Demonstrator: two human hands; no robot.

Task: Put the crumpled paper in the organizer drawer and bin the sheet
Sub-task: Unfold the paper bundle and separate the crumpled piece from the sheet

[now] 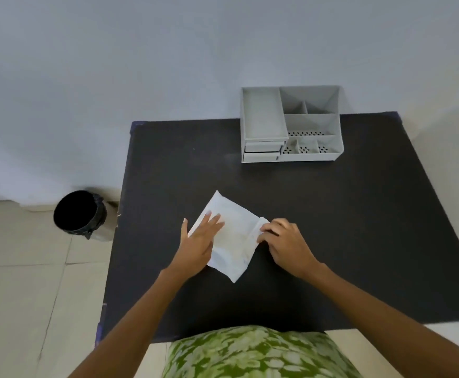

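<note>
A white sheet of paper (233,236) lies on the black table (332,214), a little left of its middle. My left hand (198,238) rests flat on the sheet's left side with fingers spread. My right hand (285,241) pinches the sheet's crumpled right edge. A grey desk organizer (291,124) stands at the table's far edge; its two small drawers (262,151) at the front left look closed. A black bin (81,214) with a dark liner stands on the floor left of the table.
A pale wall runs behind the table. Beige floor tiles (18,296) lie to the left. My green patterned clothing (255,353) shows at the bottom, against the table's near edge.
</note>
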